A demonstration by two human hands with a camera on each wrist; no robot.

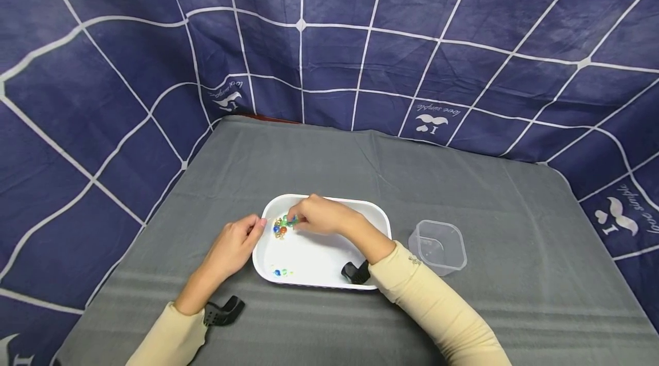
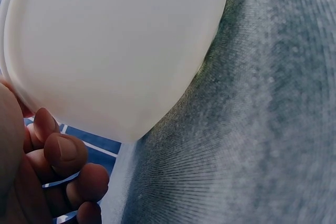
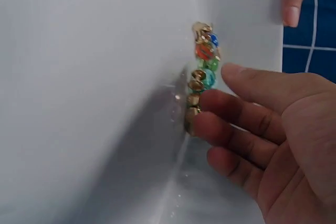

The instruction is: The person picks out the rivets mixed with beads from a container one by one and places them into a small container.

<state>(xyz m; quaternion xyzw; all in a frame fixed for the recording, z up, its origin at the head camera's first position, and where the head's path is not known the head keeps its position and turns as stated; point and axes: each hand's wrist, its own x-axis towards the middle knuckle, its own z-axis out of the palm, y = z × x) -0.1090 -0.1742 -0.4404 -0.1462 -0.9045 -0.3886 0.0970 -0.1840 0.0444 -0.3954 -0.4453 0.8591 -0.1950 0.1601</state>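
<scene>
A white tray point(image 1: 314, 257) lies on the grey cloth. My left hand point(image 1: 238, 242) holds its left rim, thumb over the edge; in the left wrist view the curled fingers point(image 2: 67, 153) are just outside the tray wall point(image 2: 115, 51). Inside, along the left end, is a small pile of shiny glass and gold beads point(image 1: 280, 230), in blue, orange, green and gold. My right hand point(image 1: 326, 214) reaches over the tray to this pile. In the right wrist view its thumb and fingertips are spread apart, right at the beads point(image 3: 205, 51), with nothing between them.
A few blue and green beads point(image 1: 281, 272) lie in the tray's near left corner. A clear plastic container point(image 1: 440, 246) stands right of the tray. Black wrist devices point(image 1: 225, 311) sit at both cuffs. Blue curtains point(image 1: 334, 51) with white lines border the table.
</scene>
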